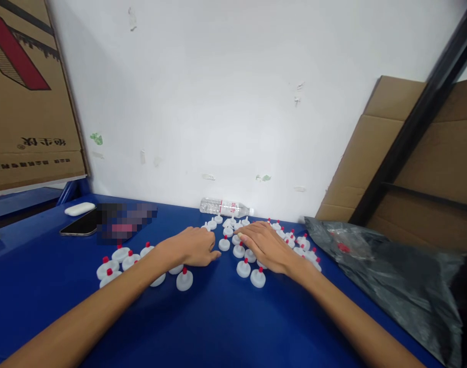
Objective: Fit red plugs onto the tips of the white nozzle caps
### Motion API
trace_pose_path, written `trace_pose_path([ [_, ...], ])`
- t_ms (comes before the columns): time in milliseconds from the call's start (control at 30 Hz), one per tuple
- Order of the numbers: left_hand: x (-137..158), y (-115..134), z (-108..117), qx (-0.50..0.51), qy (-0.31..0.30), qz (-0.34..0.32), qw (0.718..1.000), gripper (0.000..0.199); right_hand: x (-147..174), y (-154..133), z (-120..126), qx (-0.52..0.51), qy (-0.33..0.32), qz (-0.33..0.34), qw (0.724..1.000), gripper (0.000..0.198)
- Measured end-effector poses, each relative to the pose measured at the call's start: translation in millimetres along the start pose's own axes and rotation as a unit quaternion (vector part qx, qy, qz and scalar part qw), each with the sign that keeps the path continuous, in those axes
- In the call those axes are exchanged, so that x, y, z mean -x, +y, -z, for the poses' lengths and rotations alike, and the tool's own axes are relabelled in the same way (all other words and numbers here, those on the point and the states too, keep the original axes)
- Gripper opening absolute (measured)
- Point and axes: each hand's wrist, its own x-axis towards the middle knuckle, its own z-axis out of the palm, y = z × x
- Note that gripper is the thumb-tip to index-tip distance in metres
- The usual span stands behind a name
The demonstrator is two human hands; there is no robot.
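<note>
Over the blue table (218, 327) many small round white nozzle caps are spread, most with red tips. My left hand (195, 248) is above the middle of the table with its fingers curled down and its thumb toward the right; whatever they hold, if anything, is hidden. A red-tipped cap (184, 280) sits just below that hand, and plain white caps (212, 223) stand beyond it. My right hand (267, 246) lies palm down over the right group of caps, fingers stretched out. Near its fingertips is another cap (238, 250). Some caps are covered by my hands and forearms.
A clear plastic bottle (226, 207) lies against the white wall. At the left are a phone (80, 225), a white case (79, 209) and a large cardboard box (30, 112). Dark plastic sheeting (382, 276) covers the right edge, near leaning cardboard (366, 148).
</note>
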Motion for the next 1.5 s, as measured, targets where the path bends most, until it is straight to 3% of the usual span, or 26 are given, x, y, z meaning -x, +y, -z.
trace_pose_path([
  [200, -1, 0, -3, -0.004, 0.004, 0.001, 1.0, 0.025, -1, -2, 5, 0.02, 0.01, 0.012, 1.0, 0.034],
  [433, -11, -8, 4, -0.021, 0.183, 0.073, 0.98, 0.027, 0, 2, 12, 0.043, 0.077, 0.01, 0.996, 0.029],
  [533, -15, -14, 6, -0.009, 0.223, 0.1, 0.97, 0.027, 1, 2, 13, 0.045, 0.093, 0.03, 0.994, 0.027],
  [700, -17, -22, 2, -0.025, 0.21, 0.092, 0.973, 0.027, 2, -1, 13, 0.046, 0.119, 0.055, 0.99, 0.026],
  [967, -19, -24, -5, -0.04, 0.146, 0.077, 0.985, 0.022, 1, -1, 14, 0.069, 0.102, 0.065, 0.99, 0.028],
  [1267, -24, -38, -18, -0.019, 0.169, 0.028, 0.985, 0.02, 0, -3, 12, 0.067, 0.099, 0.067, 0.991, 0.028],
  [1333, -25, -35, -15, -0.005, 0.199, 0.015, 0.98, 0.022, 0, -4, 11, 0.07, 0.108, 0.063, 0.99, 0.027],
  [1433, -24, -25, -8, 0.063, 0.293, -0.021, 0.954, 0.018, 0, -8, 11, 0.09, 0.13, 0.032, 0.987, 0.025],
  [1500, -22, -14, -3, 0.13, 0.348, -0.051, 0.927, 0.014, 0, -11, 10, 0.104, 0.133, 0.003, 0.986, 0.041],
])
